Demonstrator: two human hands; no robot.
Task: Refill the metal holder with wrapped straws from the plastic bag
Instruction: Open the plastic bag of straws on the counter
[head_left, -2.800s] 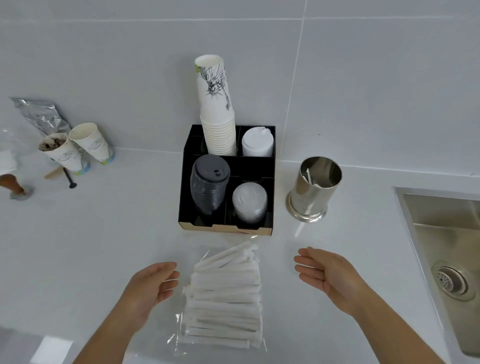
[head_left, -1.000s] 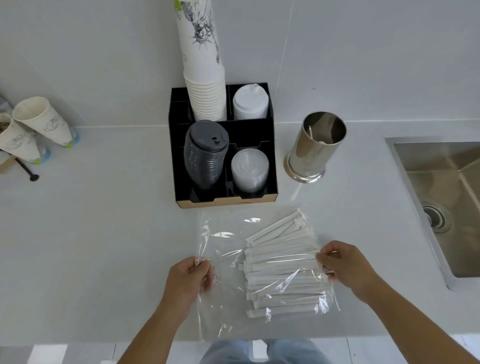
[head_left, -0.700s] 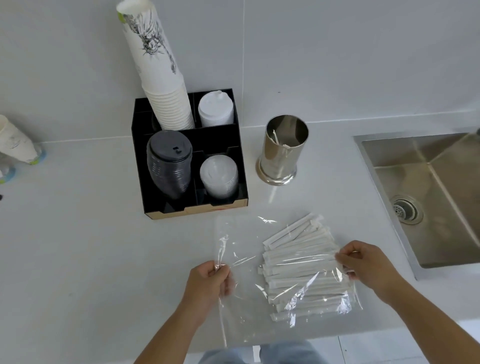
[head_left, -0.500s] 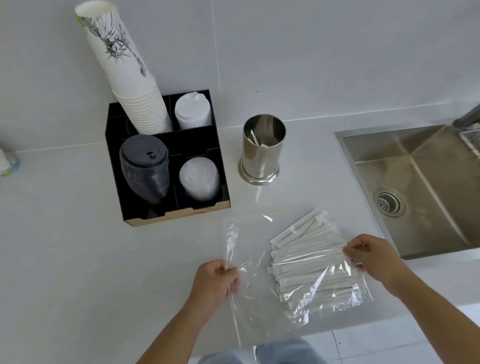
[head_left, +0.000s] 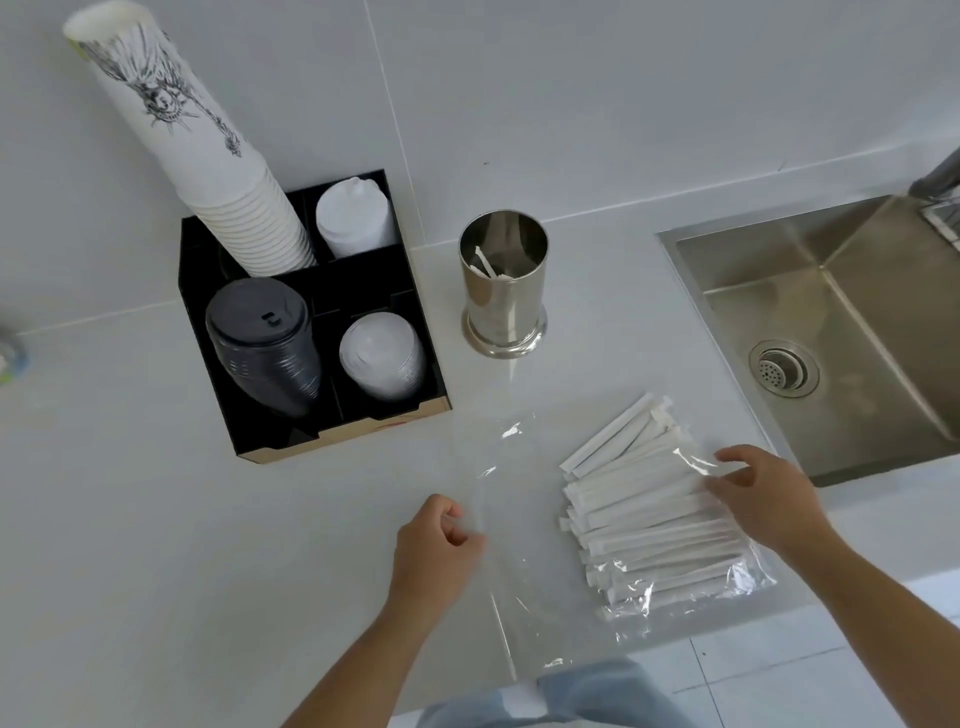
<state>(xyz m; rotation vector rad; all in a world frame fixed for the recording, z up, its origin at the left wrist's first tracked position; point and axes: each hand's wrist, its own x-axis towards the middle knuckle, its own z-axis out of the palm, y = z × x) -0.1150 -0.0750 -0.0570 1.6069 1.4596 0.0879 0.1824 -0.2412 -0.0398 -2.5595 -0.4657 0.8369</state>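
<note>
1. The plastic bag (head_left: 524, 519) lies flat on the white surface (head_left: 156, 519), near its front edge, with the wrapped straws (head_left: 644, 509) bunched in its right half.
2. The left hand (head_left: 434, 551) holds its grip pressed together, pinching the bag's left edge between thumb and fingers.
3. The right hand (head_left: 763, 501) rests on the right ends of the straws, its grip spread, fingers loosely apart over the plastic.
4. The metal holder (head_left: 503, 283) stands upright behind the bag, apart from it, with only a couple of straws inside.
5. A black organizer (head_left: 311, 322) with paper cups (head_left: 208, 171) and lids stands left of the holder; a sink (head_left: 831, 332) sits to the right.
</note>
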